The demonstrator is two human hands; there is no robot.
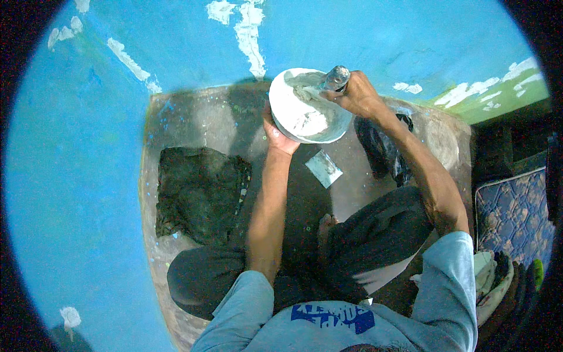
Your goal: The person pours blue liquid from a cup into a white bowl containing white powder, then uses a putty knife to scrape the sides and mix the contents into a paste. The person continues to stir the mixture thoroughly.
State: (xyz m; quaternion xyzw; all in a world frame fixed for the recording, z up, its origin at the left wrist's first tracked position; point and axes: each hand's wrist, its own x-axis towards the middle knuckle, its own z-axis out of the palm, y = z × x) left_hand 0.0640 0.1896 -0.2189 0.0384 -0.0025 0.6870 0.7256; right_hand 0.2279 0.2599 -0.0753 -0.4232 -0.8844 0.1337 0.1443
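Note:
A white bowl (340,130) is held up in front of me, tilted so its inside shows. White paste (306,120) lies in it and is smeared up its wall. My left hand (279,136) grips the bowl from its left and lower side, with some fingers hidden behind it. At the bowl's right rim, my right hand (359,97) is closed round the smeared grey handle of a putty knife (336,78). The knife's blade reaches into the bowl and is hard to make out against the paste.
Blue walls (193,47) with white patches (251,38) meet in a corner ahead. On the floor (211,120) lie a dark cloth (202,193), a small flat packet (324,168) and a black plastic bag (402,167). A patterned mattress (510,211) stands at right.

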